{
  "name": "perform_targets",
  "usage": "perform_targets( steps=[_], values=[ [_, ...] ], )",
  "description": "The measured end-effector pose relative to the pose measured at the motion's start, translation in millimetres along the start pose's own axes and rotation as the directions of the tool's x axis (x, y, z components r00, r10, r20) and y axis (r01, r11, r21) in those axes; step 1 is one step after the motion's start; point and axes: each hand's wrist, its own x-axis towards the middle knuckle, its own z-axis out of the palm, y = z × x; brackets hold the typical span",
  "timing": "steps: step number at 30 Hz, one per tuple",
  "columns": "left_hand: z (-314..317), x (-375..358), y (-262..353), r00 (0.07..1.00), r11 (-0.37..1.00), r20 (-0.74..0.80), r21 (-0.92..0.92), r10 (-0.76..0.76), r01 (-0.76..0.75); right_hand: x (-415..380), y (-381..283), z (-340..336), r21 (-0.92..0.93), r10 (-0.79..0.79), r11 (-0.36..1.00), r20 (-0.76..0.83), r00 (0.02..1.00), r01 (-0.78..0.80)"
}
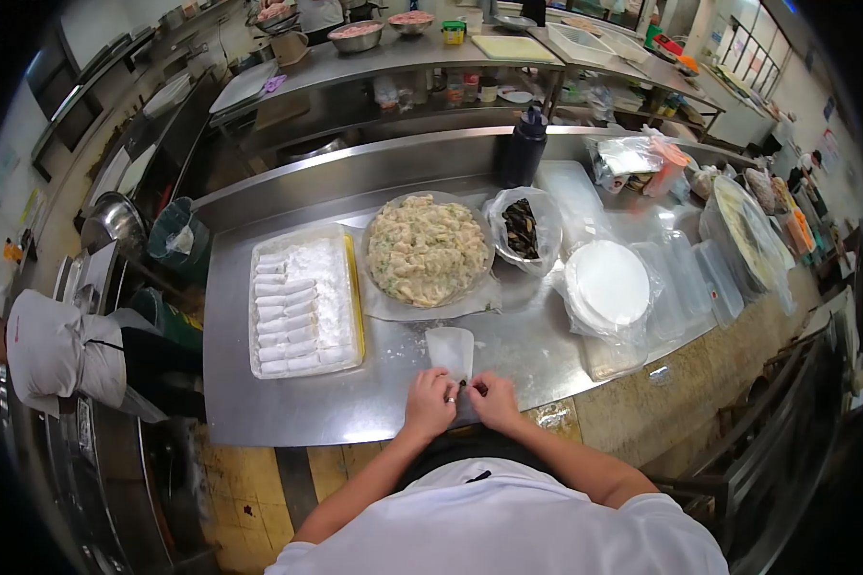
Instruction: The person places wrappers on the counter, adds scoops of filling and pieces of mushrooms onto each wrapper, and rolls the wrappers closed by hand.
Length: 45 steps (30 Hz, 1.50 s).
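Note:
A thin white wrapper [450, 350] lies on the steel counter in front of me, its near end between my hands. My left hand [431, 402] is closed at that end, fingertips pinching its left side. Close by on the right, my right hand [494, 401] has its fingers pressed together; what they hold is too small to make out. A small dark bit shows between the two hands. Beyond the wrapper stands a large bowl of pale, green-flecked filling [427, 249]. To the left, a tray [357, 321] holds several white-dusted rolls [288, 311].
Right of the filling are a lined bowl of dark strips [521, 230], a stack of round white wrappers [607, 285] and plastic containers [676, 278]. A dark bottle [523, 149] stands at the counter's raised back edge. Another person [67, 350] is at the left.

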Motion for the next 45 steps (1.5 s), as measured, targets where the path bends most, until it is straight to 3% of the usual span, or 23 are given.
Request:
perform_targets(
  steps=[4,5,7,8,11,19,23,26,28,31,33,34,37,45],
  values=[
    [13,0,-11,0.987,0.996,0.142,0.032,0.077,-0.083,3,-6,-8,-0.16,-0.119,0.978,0.078,0.99,0.13],
    [13,0,-12,0.984,0.996,0.155,0.025,0.086,-0.091,7,-7,-9,-0.15,-0.232,0.959,0.064,0.971,0.239],
    [-2,2,0,0.961,0.997,0.264,0.011,-0.079,0.079,11,-10,-11,-0.135,-0.442,0.887,0.032,0.896,0.442],
    [-8,3,4,0.935,0.986,0.318,0.011,-0.158,0.163,14,-11,-13,-0.148,-0.463,0.868,0.104,0.88,0.474],
    [-5,-11,-1,0.952,0.949,0.186,-0.156,-0.243,0.273,22,-14,-17,-0.189,-0.5,0.808,0.279,0.82,0.558],
    [0,-16,-21,0.971,0.939,0.157,-0.267,-0.18,0.218,34,-21,-20,-0.338,-0.514,0.651,0.463,0.722,0.68],
    [-1,-16,-26,0.984,0.96,0.132,-0.237,-0.123,0.152,32,-14,-14,-0.399,-0.481,0.6,0.513,0.711,0.694],
    [-17,-4,-18,0.98,0.992,0.166,0.054,0.107,-0.118,27,-17,-11,-0.441,-0.442,0.588,0.527,0.726,0.678],
    [-20,0,-24,0.948,0.995,0.307,0.037,0.079,-0.095,21,-17,-6,-0.467,-0.445,0.578,0.507,0.738,0.669],
    [-24,-1,-29,0.908,0.987,0.401,0.049,0.118,-0.15,11,-25,-6,-0.427,-0.319,0.701,0.529,0.787,0.571],
    [-30,-3,-27,0.872,0.981,0.465,0.033,0.155,-0.192,-4,-31,-9,-0.3,-0.371,0.808,0.41,0.833,0.507],
    [-31,-6,-29,0.865,0.976,0.471,0.032,0.175,-0.215,-11,-30,-12,-0.229,-0.391,0.847,0.343,0.854,0.48],
    [-30,-22,-42,0.846,0.959,0.474,0.01,0.244,-0.283,-27,-17,-14,-0.302,-0.393,0.827,0.292,0.872,0.475],
    [-30,-37,-54,0.849,0.925,0.379,-0.057,0.369,-0.376,-39,-17,-6,-0.432,-0.343,0.757,0.374,0.862,0.489]
  ],
)
